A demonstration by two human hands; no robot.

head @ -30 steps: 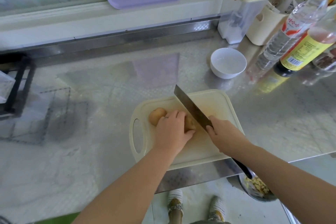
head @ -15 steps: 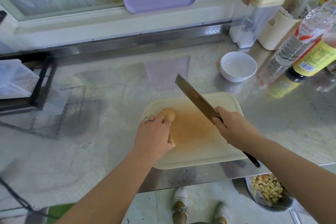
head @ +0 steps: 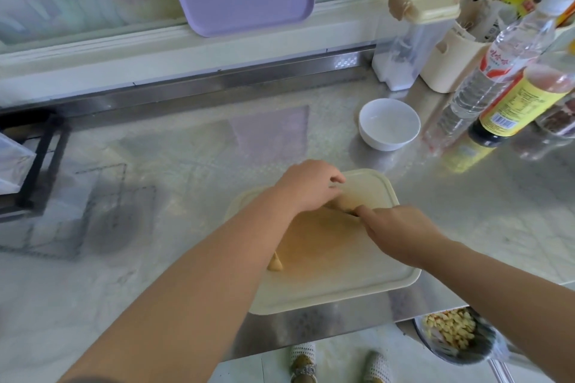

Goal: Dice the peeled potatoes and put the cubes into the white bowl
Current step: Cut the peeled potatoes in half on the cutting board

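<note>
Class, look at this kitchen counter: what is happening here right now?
A person works at a cream cutting board on the counter. Both hands meet at its far side, the left hand over something pale and the right hand beside it; the picture is too blurred to tell what either holds. The white bowl beyond the board holds no cubes yet.

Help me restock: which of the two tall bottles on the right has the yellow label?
The dark-based bottle, nearer the camera, wears the yellow label with a barcode. The clear bottle behind it carries a red and white label and a white cap.
</note>
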